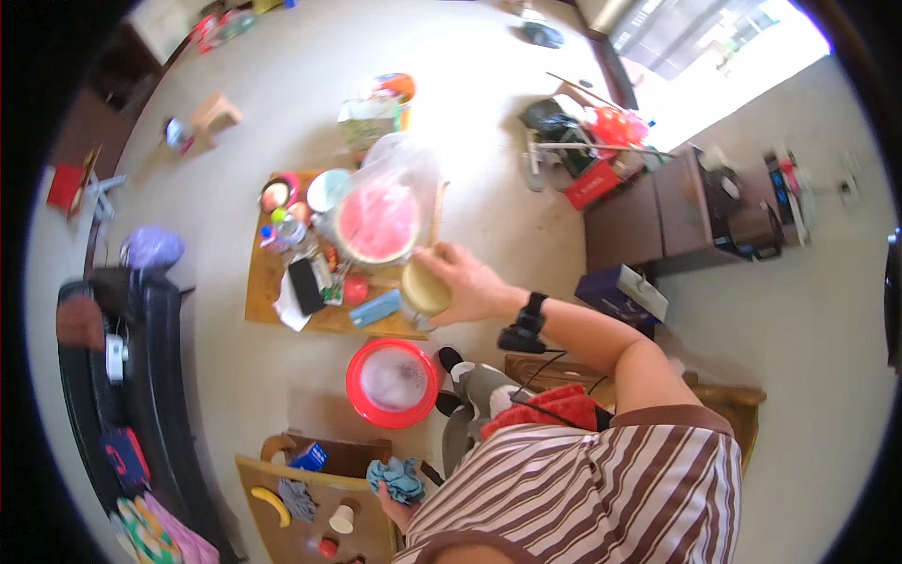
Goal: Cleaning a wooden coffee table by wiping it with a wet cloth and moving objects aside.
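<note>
My right hand (461, 278) is closed round a round, pale yellow-topped container (425, 285) at the near right corner of the wooden low table (261, 310). Beside it lies a cut watermelon (378, 222) under clear plastic film. A blue box-like item (375, 309), a red round thing (356, 289) and a black phone-like slab (306, 285) are close by. My left hand (398, 509) holds a crumpled teal cloth (396, 481) over the edge of a second wooden table. A red basin (392, 383) of sudsy water stands on the floor between the tables.
The second table (282, 471) bears a banana (270, 505), a grey cloth (297, 499), a paper cup (342, 519) and a red fruit (328, 547). A black sofa (158, 366) stands at the left. Bags and a dark cabinet (624, 225) are at the right.
</note>
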A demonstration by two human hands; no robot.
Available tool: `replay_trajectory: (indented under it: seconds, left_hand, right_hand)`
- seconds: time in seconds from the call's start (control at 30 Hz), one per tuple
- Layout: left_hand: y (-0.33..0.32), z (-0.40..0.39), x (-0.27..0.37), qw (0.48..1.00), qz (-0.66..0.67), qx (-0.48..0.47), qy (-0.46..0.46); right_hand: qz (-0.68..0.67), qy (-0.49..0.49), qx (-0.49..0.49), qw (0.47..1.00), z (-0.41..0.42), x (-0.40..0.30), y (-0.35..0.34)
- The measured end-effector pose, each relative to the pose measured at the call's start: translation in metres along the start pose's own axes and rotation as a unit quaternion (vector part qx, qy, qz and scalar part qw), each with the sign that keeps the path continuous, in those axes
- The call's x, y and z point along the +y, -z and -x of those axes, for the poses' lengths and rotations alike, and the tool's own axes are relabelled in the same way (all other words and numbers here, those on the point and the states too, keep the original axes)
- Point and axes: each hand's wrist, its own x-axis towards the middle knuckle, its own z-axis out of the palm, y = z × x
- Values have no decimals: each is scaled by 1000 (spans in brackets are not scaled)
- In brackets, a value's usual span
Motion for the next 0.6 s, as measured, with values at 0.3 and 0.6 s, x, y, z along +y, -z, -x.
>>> replay_trajectory:
  seconds: [0.3,0.6]
  left_hand:
    - [-107,-72,-3,978,-95,-178,51]
    - [-305,-98,-77,942,-256,-207,56]
  right_hand:
    - [67,-336,289,894,151,180,121]
    - [67,-429,303,848,164,298,189]
